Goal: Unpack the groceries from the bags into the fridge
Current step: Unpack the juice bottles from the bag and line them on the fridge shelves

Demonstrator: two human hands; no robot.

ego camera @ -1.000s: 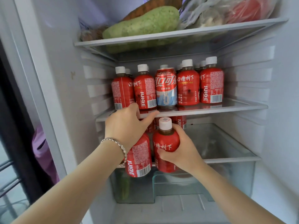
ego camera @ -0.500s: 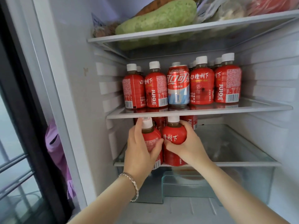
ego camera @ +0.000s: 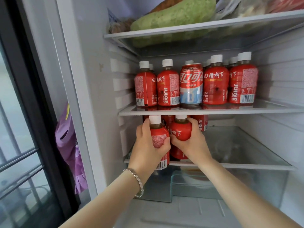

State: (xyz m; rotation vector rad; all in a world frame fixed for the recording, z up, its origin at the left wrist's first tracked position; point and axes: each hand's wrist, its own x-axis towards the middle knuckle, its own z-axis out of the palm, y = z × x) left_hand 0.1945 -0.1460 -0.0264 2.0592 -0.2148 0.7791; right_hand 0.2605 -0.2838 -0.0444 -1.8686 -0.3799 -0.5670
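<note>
I face the open fridge. My left hand (ego camera: 148,150) grips a red juice bottle with a white cap (ego camera: 158,137) at the left front of the lower glass shelf (ego camera: 246,165). My right hand (ego camera: 192,143) grips a second red juice bottle (ego camera: 181,132) right beside it; the two bottles touch. Both stand upright, their caps just under the middle shelf edge (ego camera: 230,111). More red bottles (ego camera: 201,124) stand behind them, partly hidden.
The middle shelf holds a row of red juice bottles (ego camera: 215,84) and a cola can (ego camera: 190,84). A green gourd (ego camera: 174,15) and bagged food lie on the top shelf. A clear drawer (ego camera: 205,186) sits below. Purple cloth (ego camera: 69,145) hangs at left.
Both hands have carried their bottles from in front of the fridge deeper onto the lower shelf. The left bottle has come upright beside the right one.
</note>
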